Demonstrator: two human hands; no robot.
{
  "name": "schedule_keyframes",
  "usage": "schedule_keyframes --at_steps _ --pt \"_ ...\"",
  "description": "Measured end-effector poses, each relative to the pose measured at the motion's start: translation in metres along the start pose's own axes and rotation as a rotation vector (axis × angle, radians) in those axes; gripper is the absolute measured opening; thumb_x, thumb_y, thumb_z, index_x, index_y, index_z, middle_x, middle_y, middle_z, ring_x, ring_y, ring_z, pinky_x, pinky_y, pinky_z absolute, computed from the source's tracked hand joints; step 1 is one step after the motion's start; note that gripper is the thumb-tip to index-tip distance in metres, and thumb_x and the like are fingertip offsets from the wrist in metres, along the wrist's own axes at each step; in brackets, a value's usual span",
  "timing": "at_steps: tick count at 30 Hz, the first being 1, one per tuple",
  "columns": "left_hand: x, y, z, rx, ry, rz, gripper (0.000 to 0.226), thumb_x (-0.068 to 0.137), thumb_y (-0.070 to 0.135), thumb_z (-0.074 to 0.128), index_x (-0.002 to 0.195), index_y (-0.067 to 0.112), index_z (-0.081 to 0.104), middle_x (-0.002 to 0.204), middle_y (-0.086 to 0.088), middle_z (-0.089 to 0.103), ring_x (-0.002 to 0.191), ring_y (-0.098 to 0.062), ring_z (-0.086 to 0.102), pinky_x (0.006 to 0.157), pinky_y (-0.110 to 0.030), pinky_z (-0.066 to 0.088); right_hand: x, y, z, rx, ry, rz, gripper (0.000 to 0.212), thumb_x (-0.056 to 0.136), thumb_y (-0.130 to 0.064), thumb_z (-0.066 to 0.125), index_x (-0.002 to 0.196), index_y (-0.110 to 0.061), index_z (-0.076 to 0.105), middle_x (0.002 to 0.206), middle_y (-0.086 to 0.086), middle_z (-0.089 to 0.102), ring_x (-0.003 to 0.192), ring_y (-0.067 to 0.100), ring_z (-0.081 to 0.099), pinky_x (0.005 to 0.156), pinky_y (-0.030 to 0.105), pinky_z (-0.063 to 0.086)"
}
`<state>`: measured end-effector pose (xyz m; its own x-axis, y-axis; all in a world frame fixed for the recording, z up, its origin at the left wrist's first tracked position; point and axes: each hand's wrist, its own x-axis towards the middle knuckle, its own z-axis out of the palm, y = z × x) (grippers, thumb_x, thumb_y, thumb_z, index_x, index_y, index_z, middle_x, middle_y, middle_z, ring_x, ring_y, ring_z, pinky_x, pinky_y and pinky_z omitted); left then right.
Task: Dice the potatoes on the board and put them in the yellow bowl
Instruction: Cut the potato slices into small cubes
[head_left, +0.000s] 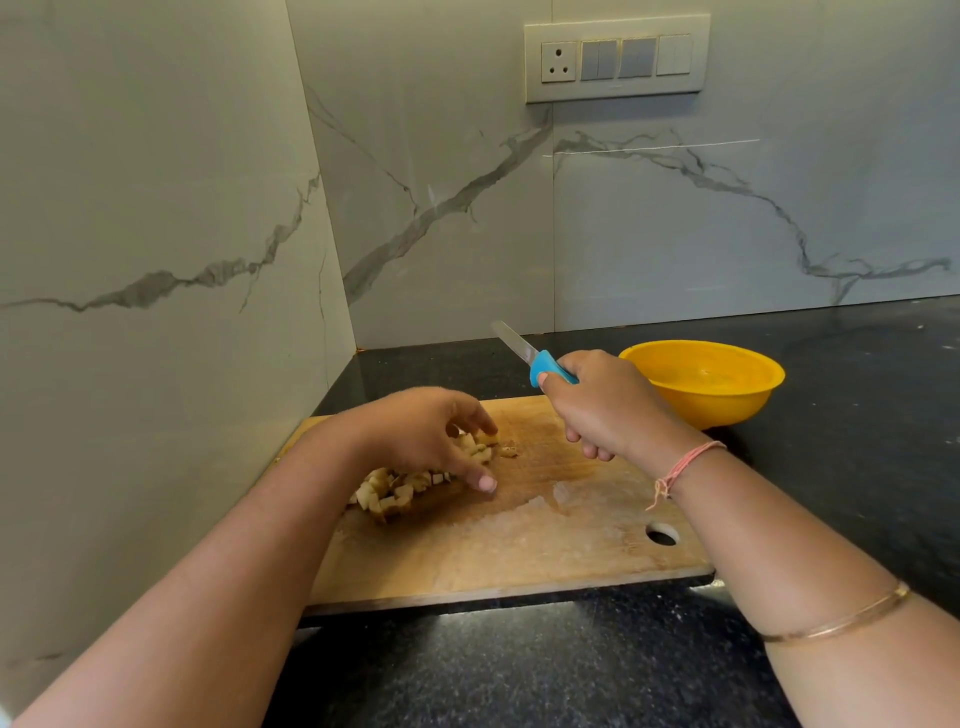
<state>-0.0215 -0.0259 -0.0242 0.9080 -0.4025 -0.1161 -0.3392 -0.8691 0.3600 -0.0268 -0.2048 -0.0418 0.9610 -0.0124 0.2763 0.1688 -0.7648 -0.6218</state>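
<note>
**Hands over diced potatoes on a wooden board in a kitchen corner**

A dark speckled stone countertop (519, 670) runs into a corner where two pale grey marble-look walls (675, 208) meet, crossed by darker veins; high on the back wall sits a cream switch panel (616, 58) with one socket and several switches.

A worn wooden cutting board (519, 551) lies near the countertop's left edge, close to the side wall; it has a hanging hole (662, 534) near its near right corner and a wet patch at its middle.

The diced potatoes (400, 488) lie in a small heap towards the board's left edge. The left hand (431, 436) is cupped over the heap, fingers curled round its far end and touching the pieces, thumb stretched out with its tip on the wood.

The right hand (602, 405) hovers above the board's far right part, fingers wrapped tight round the blue handle of a knife (524, 353); the blade points up and away to the left, clear of the board.

The yellow bowl (717, 405) stands upright on the countertop just beyond the board's far right corner, partly behind the right hand.

A pink thread band (680, 467) circles the right wrist; a thin gold bangle (841, 618) sits further up that forearm.
</note>
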Motion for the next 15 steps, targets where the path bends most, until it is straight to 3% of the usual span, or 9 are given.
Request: schedule_keyframes --at_steps 2,6,10,13,15 --pt "0.0 -0.002 0.0 0.015 -0.029 0.002 0.044 0.081 0.031 0.073 0.122 0.029 0.058 0.128 0.007 0.056 0.119 -0.012 0.051 0.098 -0.027 0.042 0.0 0.0 0.0 0.0 0.0 0.0 0.041 0.1 -0.035 0.038 0.137 -0.017 0.043 0.073 0.0 0.056 0.049 0.01 0.054 0.042 0.018 0.042" --pt "0.003 -0.006 0.0 0.024 0.078 0.039 0.023 0.086 0.019 0.069 0.106 0.027 0.065 0.111 0.008 0.062 0.101 -0.007 0.057 0.091 -0.022 0.048 0.001 0.0 -0.001 0.009 0.004 -0.003 0.041 0.1 -0.035 0.038 0.137 -0.017 0.043 0.072 0.0 0.056 0.048 0.01 0.053 0.042 0.018 0.042" --pt "0.001 -0.007 0.001 0.009 0.18 0.073 0.024 0.09 0.008 0.06 0.101 0.028 0.066 0.103 0.012 0.063 0.098 -0.005 0.058 0.092 -0.024 0.05 0.002 0.002 -0.012 0.049 0.06 -0.012 0.039 0.1 -0.034 0.038 0.134 -0.017 0.046 0.071 0.002 0.058 0.045 0.009 0.051 0.035 0.014 0.035" --pt "0.002 -0.003 0.005 -0.002 0.244 0.074 0.022 0.092 0.013 0.058 0.1 0.033 0.064 0.119 0.008 0.059 0.113 -0.01 0.053 0.098 -0.03 0.046 0.004 0.005 -0.026 0.122 0.093 -0.009 0.038 0.1 -0.031 0.04 0.133 -0.015 0.049 0.068 0.004 0.058 0.044 0.01 0.05 0.031 0.012 0.032" --pt "0.004 0.003 0.011 -0.003 0.272 0.101 0.022 0.093 0.024 0.058 0.114 0.032 0.062 0.135 0.006 0.052 0.123 -0.012 0.046 0.105 -0.032 0.04 0.005 0.007 -0.032 0.159 0.099 -0.002 0.038 0.1 -0.031 0.041 0.133 -0.014 0.05 0.067 0.005 0.058 0.044 0.01 0.05 0.031 0.012 0.032"
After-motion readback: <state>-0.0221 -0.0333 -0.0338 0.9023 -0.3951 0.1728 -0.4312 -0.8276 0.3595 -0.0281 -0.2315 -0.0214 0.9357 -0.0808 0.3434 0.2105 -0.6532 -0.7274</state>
